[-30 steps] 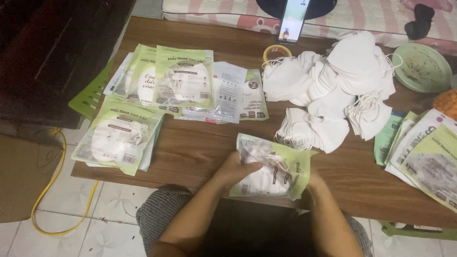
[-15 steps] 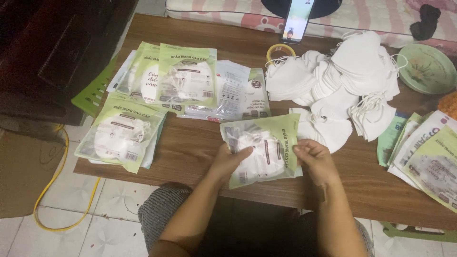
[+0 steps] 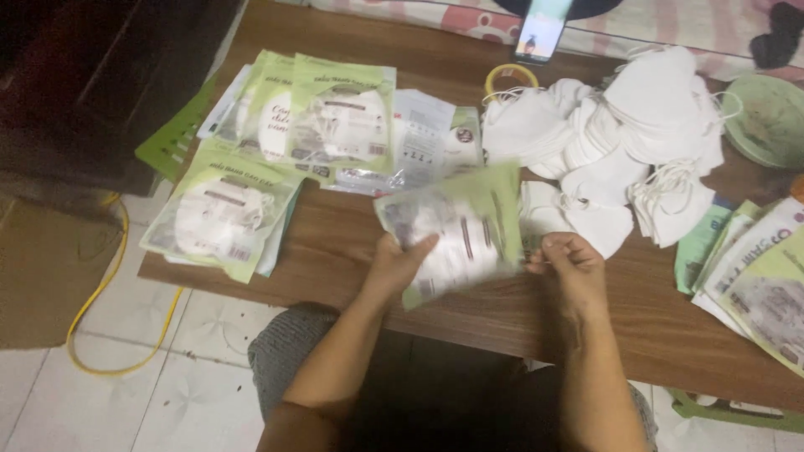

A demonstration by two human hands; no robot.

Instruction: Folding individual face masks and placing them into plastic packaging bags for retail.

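My left hand (image 3: 399, 261) grips a green and clear packet with a white face mask inside (image 3: 456, 228), held tilted above the wooden table (image 3: 352, 251); the packet is motion-blurred. My right hand (image 3: 569, 266) is just right of the packet's edge with its fingers curled, and whether it touches the packet is unclear. A heap of loose white masks (image 3: 620, 142) lies behind it. Filled mask packets lie in piles at the left (image 3: 219, 213) and at the back left (image 3: 331, 121).
Flat green packets (image 3: 754, 268) are stacked at the right edge. A phone (image 3: 543, 32) stands at the back, with a yellow tape roll (image 3: 511, 77) before it. A green plate (image 3: 766, 117) sits far right. A yellow cable (image 3: 109, 293) lies on the tiled floor.
The packet has been lifted from the table's front edge and swung up and leftward, turning over. My right hand has come off its side while the left keeps hold.
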